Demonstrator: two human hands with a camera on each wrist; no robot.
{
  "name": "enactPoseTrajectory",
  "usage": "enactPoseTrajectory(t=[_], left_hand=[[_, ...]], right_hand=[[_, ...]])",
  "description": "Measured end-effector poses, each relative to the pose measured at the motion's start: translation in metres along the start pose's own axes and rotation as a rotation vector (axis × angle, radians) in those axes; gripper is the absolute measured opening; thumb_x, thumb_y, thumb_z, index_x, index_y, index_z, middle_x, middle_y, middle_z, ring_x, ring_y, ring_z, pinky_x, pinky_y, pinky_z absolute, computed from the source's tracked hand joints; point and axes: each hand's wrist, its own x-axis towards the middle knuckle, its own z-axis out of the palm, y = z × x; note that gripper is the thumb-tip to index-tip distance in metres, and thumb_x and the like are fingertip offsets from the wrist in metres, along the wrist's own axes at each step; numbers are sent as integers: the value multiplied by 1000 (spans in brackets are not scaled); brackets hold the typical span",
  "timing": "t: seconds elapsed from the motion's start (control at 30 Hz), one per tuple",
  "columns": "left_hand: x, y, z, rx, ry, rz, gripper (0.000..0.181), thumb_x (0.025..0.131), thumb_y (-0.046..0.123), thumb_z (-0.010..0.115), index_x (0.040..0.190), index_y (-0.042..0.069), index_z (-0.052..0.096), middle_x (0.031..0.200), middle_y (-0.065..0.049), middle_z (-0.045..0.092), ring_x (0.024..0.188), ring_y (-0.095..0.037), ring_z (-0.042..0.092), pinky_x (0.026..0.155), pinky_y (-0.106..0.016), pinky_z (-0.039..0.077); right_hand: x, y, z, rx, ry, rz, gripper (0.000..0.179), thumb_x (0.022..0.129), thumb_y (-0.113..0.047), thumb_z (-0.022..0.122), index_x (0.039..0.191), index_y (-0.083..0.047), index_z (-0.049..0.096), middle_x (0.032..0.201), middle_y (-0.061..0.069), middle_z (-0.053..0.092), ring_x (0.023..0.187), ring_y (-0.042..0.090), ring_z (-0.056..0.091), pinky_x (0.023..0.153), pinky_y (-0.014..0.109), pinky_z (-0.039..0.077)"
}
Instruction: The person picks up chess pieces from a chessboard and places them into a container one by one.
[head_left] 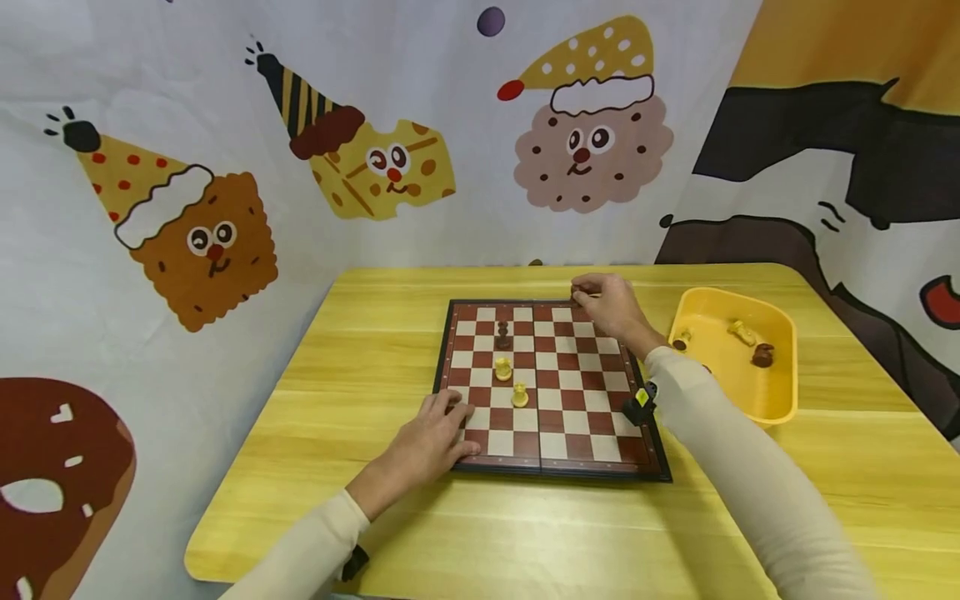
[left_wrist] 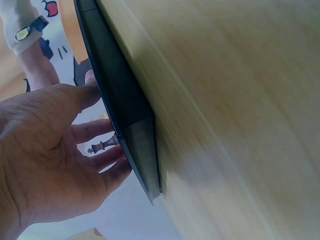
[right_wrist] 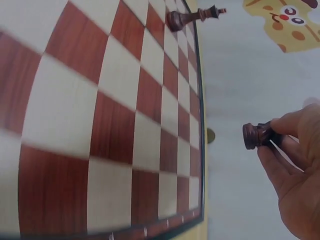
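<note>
My right hand (head_left: 611, 304) pinches a dark brown chess piece (right_wrist: 257, 135) between thumb and fingers, above the far edge of the board. Its base shows in the right wrist view; the fingers hide its top. The chessboard (head_left: 585, 400), red-brown and cream, lies flat with a fold line down its middle. On its left half stand a dark king (head_left: 503, 335), a pale yellow piece (head_left: 503, 369) and a second pale yellow piece (head_left: 520, 395). Resting on the board's near left corner is my left hand (head_left: 431, 437), fingers loosely spread, nothing held.
A yellow plastic tub (head_left: 787, 392) stands right of the board with several light and dark pieces inside, partly covered by my right forearm. Board and tub sit on a wood-pattern table (head_left: 330, 350). A printed cloth (head_left: 420, 50) hangs behind the table.
</note>
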Motion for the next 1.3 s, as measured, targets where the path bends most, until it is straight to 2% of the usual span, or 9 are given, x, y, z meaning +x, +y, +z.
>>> enactPoseTrajectory(t=[0.17,0.4,0.53,0.7,0.83,1.0,1.1,1.2,1.3], left_hand=[[1,-1,-1,5,0,-1,55,96,38,71,137,3,60,143,-21,46,130,-40,44,90,-51,56],[6,-2,-2,29,-3,9,56,96,41,69,138,4,59,143,-20,45,130,-40,43,90,-50,57],[7,-2,-4,34,-10,7,57,97,42,68,138,4,58,144,-20,45,131,-40,43,89,-50,57],[7,-3,-4,37,-7,3,57,97,42,67,138,5,58,144,-20,44,131,-40,43,90,-50,56],[5,-3,-2,38,-1,2,56,97,41,68,138,5,59,144,-20,45,130,-39,44,91,-50,56],[-2,-2,3,25,-3,1,55,97,39,69,138,4,59,142,-21,46,129,-40,44,89,-50,57],[-3,-1,4,15,8,6,54,96,38,70,137,3,59,141,-21,46,128,-40,45,88,-50,57],[-2,-1,4,19,12,9,54,97,38,69,137,3,59,141,-20,46,128,-39,45,88,-49,57],[-1,-1,4,26,14,9,55,97,39,69,138,4,59,141,-20,46,128,-39,44,89,-49,57]], right_hand=[[-5,8,-19,-17,-4,-7,30,104,-6,58,130,7,64,118,24,68,108,38,66,93,54,53],[-20,25,-57,-5,71,28,27,103,-10,59,125,5,67,112,23,71,104,37,68,91,53,54],[-31,33,-79,-17,82,77,30,104,-14,59,125,5,67,109,22,72,101,36,69,86,34,55],[-41,48,-99,-56,93,106,32,104,-19,59,124,5,66,107,23,72,101,38,69,72,9,44],[-50,63,-107,-85,105,111,31,103,-17,59,123,6,66,105,23,73,97,39,70,70,6,43],[-64,79,-114,-100,93,134,34,104,-17,59,124,9,65,106,25,72,96,38,70,69,8,46],[-70,87,-119,-111,94,173,36,105,-19,57,127,9,64,109,25,71,96,37,70,78,25,55],[-74,91,-123,-135,102,199,37,105,-21,57,128,7,63,109,24,72,91,26,70,84,44,55],[-76,94,-126,-151,114,213,38,106,-23,56,129,5,64,108,22,72,85,13,67,85,48,52]])
